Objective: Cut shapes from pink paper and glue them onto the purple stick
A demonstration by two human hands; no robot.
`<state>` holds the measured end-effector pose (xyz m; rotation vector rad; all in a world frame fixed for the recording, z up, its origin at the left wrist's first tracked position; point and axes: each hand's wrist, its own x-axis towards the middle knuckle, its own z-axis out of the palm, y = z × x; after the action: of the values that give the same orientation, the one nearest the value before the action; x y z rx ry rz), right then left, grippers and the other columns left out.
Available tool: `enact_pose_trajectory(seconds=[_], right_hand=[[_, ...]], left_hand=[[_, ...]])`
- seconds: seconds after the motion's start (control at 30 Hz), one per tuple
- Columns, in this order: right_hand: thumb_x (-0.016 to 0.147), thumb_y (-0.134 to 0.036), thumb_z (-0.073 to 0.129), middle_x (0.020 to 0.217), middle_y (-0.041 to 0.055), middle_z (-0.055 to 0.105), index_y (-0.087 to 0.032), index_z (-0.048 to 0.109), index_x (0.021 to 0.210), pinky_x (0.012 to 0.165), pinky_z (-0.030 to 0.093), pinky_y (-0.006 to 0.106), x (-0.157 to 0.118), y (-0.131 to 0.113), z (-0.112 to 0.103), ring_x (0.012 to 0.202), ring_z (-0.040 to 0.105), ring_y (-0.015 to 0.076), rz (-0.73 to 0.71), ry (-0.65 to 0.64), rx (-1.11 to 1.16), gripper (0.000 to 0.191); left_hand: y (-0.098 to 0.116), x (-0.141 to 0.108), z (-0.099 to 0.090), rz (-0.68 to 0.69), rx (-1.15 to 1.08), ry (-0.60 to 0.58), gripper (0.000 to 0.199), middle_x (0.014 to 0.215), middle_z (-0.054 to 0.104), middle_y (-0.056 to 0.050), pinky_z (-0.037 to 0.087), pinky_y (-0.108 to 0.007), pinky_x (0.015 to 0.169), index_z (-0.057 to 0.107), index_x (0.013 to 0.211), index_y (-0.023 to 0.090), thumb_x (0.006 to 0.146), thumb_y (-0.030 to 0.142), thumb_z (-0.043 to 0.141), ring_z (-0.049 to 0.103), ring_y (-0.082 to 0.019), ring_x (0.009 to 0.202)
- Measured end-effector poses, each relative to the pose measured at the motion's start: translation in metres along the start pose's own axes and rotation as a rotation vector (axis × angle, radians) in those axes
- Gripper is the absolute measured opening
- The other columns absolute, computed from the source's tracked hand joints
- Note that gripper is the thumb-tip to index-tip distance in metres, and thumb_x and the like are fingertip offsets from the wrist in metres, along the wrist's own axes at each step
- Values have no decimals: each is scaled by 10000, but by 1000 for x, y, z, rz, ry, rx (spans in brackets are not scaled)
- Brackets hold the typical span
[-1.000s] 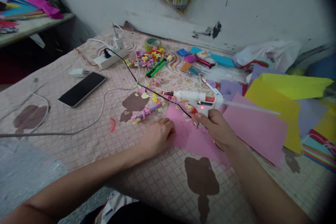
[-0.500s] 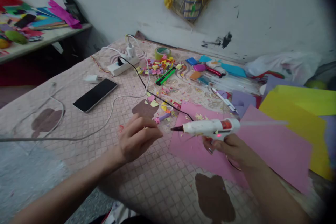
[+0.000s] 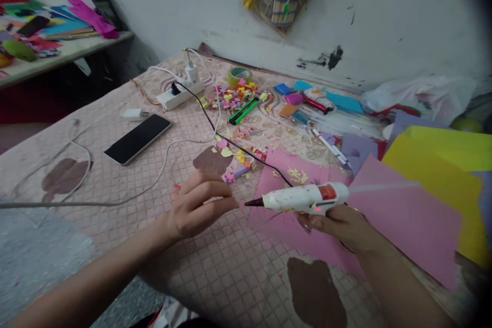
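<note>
My right hand (image 3: 338, 225) grips a white glue gun (image 3: 303, 198) by its handle, its dark nozzle pointing left, a clear glue stick out of its back and a small red light on its side. Just left of the nozzle is my left hand (image 3: 203, 205), its fingers bent and pressed together at the tips. Whatever the fingertips pinch is too small to make out. Under the glue gun lies a pink sheet (image 3: 269, 179) with pale yellow scraps (image 3: 298, 175) on it. The gun's black cord (image 3: 246, 149) runs back to a white power strip (image 3: 180, 95).
A black phone (image 3: 138, 139) lies at the left near a white cable (image 3: 165, 164). Further back are small paper flowers (image 3: 230, 96), a green cutter (image 3: 244, 111) and a roll of tape (image 3: 239, 77). Pink (image 3: 407, 220) and yellow sheets (image 3: 442, 179) overlap at the right.
The glue gun in my right hand has moved slightly down and left, bringing its nozzle closer to my left fingertips. My left hand has shifted only a little.
</note>
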<state>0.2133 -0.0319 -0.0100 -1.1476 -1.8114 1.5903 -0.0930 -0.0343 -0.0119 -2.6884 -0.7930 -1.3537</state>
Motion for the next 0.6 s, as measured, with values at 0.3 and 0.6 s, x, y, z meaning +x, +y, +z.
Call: enact_pose_trajectory(seconds=[0.3,0.6], right_hand=[[757,-434,628,704,43,636,-196,668,793,535,484,254,-1,-2,1,617,568,153,-22,16,3,243],[761,-470,612,702,50,612,-186,655,794,551,473,280,-1,2,-1,637,550,168,12,30,-3,290]], left_hand=[[3,3,-3,1,3,-1,142,860,606,-15,509,-286,708,587,942,201,838,127,525,548,-138,843],[4,8,-4,-72,-19,54,113,821,604,-9,504,-286,668,595,899,223,819,146,574,556,-135,776]])
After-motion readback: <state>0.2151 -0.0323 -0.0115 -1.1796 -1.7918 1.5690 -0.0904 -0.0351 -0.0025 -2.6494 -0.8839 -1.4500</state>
